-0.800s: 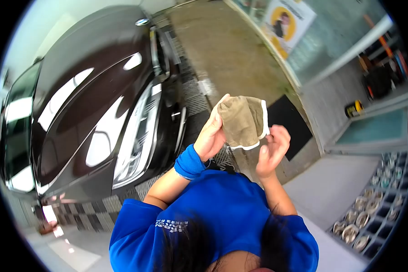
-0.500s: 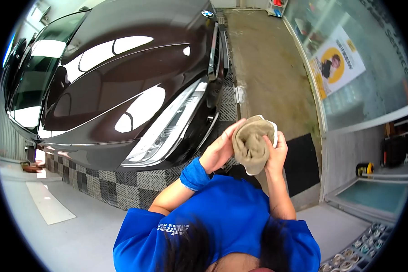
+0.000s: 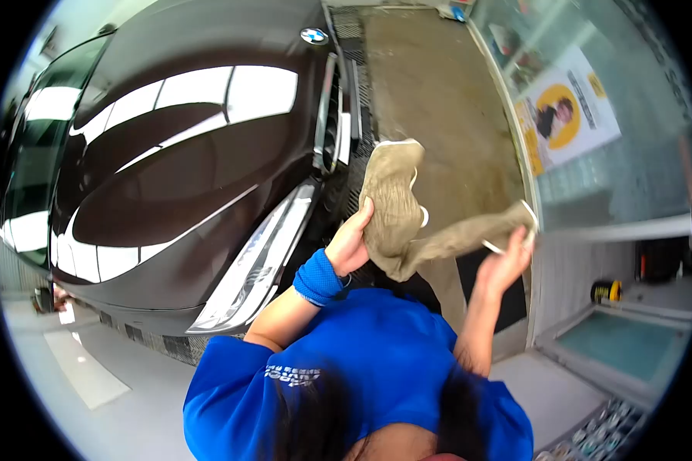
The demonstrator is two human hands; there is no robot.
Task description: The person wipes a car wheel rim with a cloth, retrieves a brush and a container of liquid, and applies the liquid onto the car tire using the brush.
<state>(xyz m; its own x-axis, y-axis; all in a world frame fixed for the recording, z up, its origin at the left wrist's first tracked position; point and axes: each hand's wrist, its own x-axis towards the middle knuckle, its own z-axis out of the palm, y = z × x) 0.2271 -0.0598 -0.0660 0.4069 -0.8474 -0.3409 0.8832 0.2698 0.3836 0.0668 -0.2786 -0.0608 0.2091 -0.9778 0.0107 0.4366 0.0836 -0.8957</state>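
A tan cloth (image 3: 396, 203) with white edging hangs between my two hands, sagging in a fold at its middle. My left hand (image 3: 351, 242), with a blue band at the wrist, grips the cloth's left part, thumb on top. On the other side my right hand (image 3: 507, 261) is closed on the right end, which is stretched out sideways. The cloth is held in front of my body, to the right of the headlight (image 3: 257, 265) of a dark car (image 3: 200, 161); it does not touch the car.
The car fills the left side, its grille (image 3: 331, 115) nearest the cloth. A glass wall with a poster (image 3: 567, 115) runs along the right. A black mat (image 3: 507, 296) lies on the floor near my right arm. A yellow and black object (image 3: 606, 291) sits at the lower right.
The cloth was bunched up between both hands and is now spread open. My right hand has moved right with one end; my left has moved slightly left. My view has shifted nearer the car.
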